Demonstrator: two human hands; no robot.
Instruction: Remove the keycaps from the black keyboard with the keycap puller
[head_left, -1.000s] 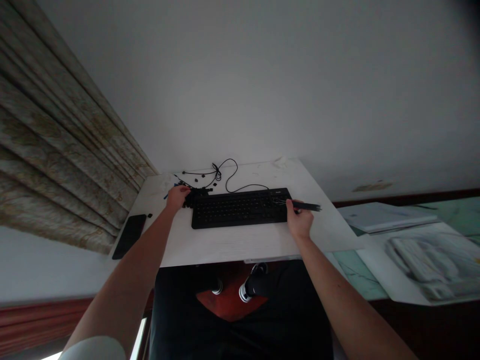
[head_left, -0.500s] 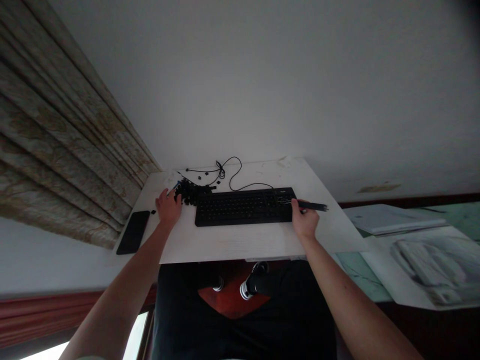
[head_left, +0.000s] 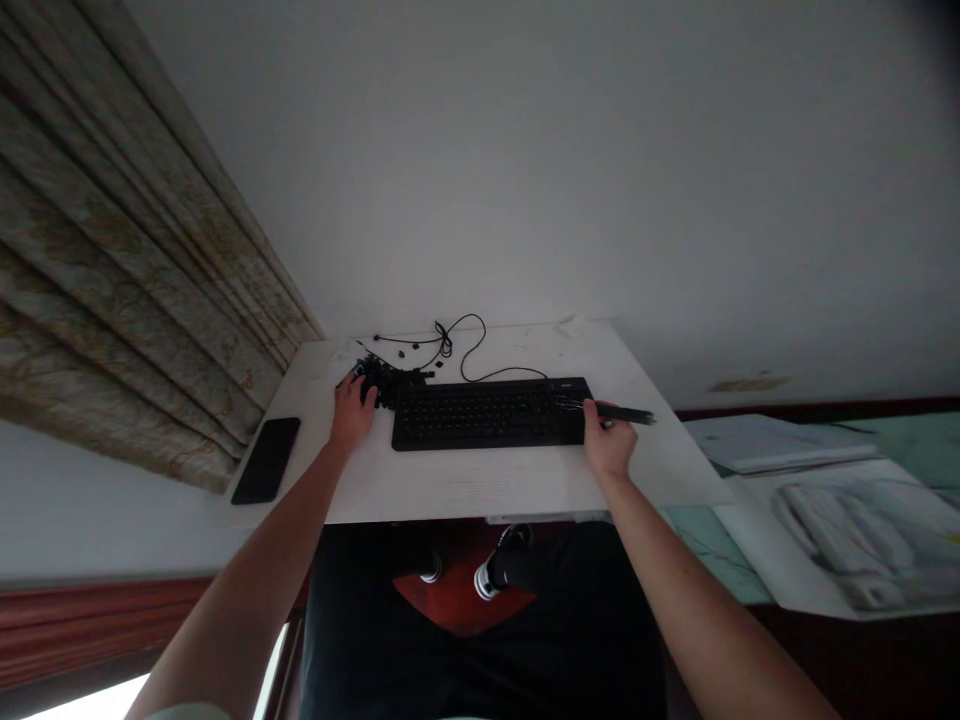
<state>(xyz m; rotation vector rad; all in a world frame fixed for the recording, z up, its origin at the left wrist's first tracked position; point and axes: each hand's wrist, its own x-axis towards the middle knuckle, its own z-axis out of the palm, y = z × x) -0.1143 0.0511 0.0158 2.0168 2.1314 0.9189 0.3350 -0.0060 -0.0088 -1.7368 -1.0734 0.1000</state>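
A black keyboard (head_left: 480,438) lies lengthwise across the white desk. To its left, touching or almost touching its corner, is a pile of small black keycaps (head_left: 401,378). My left hand (head_left: 351,412) rests at the left side of this pile, fingers apart and reaching into the keycaps. A small bluish piece shows by its fingertips, too small to name. My right hand (head_left: 609,440) is closed round a black-handled wire keycap puller (head_left: 626,412). The puller's wire loops lie over the keyboard's right part, and its handle points right.
A black cable (head_left: 474,318) loops behind the keyboard, with several loose keycaps near it. A dark phone (head_left: 267,460) lies at the desk's (head_left: 465,490) left edge. Curtains (head_left: 150,240) hang at left. Papers and a wrapped bundle (head_left: 847,540) lie beyond the right edge.
My left hand has moved right and forward, from beside the pile onto its left side. The loose keycap near the phone no longer shows. My right hand has stayed put with the puller.
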